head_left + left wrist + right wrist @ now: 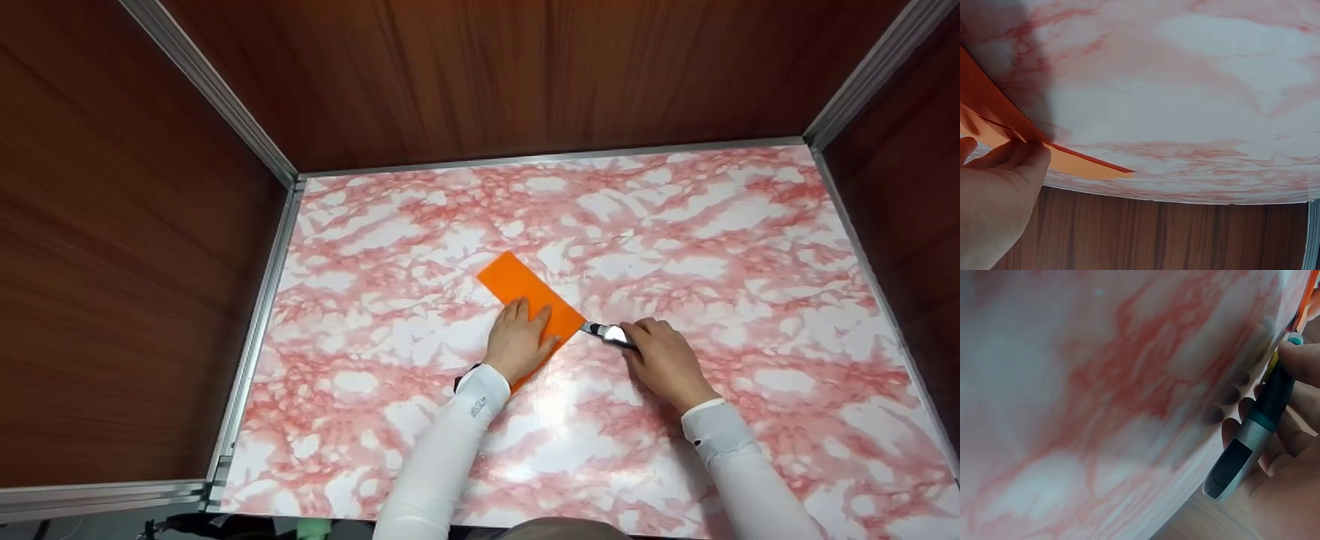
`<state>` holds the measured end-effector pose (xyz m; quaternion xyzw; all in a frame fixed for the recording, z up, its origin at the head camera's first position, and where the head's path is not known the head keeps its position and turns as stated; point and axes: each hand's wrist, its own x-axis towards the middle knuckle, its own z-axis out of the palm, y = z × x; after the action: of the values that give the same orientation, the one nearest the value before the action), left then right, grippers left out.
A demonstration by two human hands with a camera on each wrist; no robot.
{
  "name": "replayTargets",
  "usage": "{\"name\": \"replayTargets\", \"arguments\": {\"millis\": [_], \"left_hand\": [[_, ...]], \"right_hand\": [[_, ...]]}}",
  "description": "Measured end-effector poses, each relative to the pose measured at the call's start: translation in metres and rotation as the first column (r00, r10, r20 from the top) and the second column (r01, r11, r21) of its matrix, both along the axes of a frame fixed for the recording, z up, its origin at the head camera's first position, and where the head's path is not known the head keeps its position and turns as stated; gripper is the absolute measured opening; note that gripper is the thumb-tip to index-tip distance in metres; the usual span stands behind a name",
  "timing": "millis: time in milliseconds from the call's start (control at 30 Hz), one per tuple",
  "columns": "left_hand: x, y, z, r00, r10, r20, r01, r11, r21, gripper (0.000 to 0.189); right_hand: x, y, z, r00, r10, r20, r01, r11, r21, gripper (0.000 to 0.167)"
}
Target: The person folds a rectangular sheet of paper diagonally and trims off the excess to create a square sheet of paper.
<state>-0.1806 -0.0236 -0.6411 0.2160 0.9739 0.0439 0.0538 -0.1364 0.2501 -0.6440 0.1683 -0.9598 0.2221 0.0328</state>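
Observation:
An orange sheet of paper (511, 277) lies aslant on the tabletop; in the left wrist view its edge shows two layers, like a folded sheet (1089, 164). My left hand (516, 341) rests on it with fingers spread, covering part of the paper. My right hand (666, 364) grips a utility knife (615, 334), whose tip meets the paper's right corner. The right wrist view shows the dark and silver handle of the knife (1244, 447) held between thumb and fingers. How far the blade reaches into the paper cannot be made out.
The tabletop (375, 300) has a red and white marbled pattern. Dark wood panels (480, 75) stand behind it and on both sides, joined by metal rails (259, 330). Near the front edge, a green object (313, 528) shows below the table.

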Motion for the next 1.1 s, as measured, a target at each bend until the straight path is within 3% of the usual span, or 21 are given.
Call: {"name": "replayTargets", "arguments": {"millis": [267, 533, 900, 1100], "left_hand": [[0.0031, -0.0005, -0.0034, 0.998, -0.059, -0.037, 0.057, 0.996, -0.067, 0.057], [0.0036, -0.0020, -0.0044, 0.999, -0.048, -0.002, 0.048, 0.998, -0.049, 0.057], [0.0051, -0.0046, -0.0059, 0.998, -0.058, -0.025, 0.058, 0.998, -0.012, 0.056], [0.0047, -0.0040, -0.0045, 0.999, -0.052, 0.006, 0.052, 0.998, -0.020, 0.057]], "right_hand": [[0.0002, -0.0008, 0.0002, 1.000, 0.022, -0.018, -0.021, 1.000, 0.023, 0.048], [0.0009, 0.0009, -0.0001, 0.999, 0.013, -0.032, -0.012, 1.000, 0.018, 0.047], [0.0021, 0.0023, -0.0008, 0.998, 0.000, -0.066, 0.000, 1.000, 0.011, 0.048], [0.0016, 0.0040, -0.0007, 0.997, -0.004, -0.083, 0.004, 1.000, -0.001, 0.048]]}}
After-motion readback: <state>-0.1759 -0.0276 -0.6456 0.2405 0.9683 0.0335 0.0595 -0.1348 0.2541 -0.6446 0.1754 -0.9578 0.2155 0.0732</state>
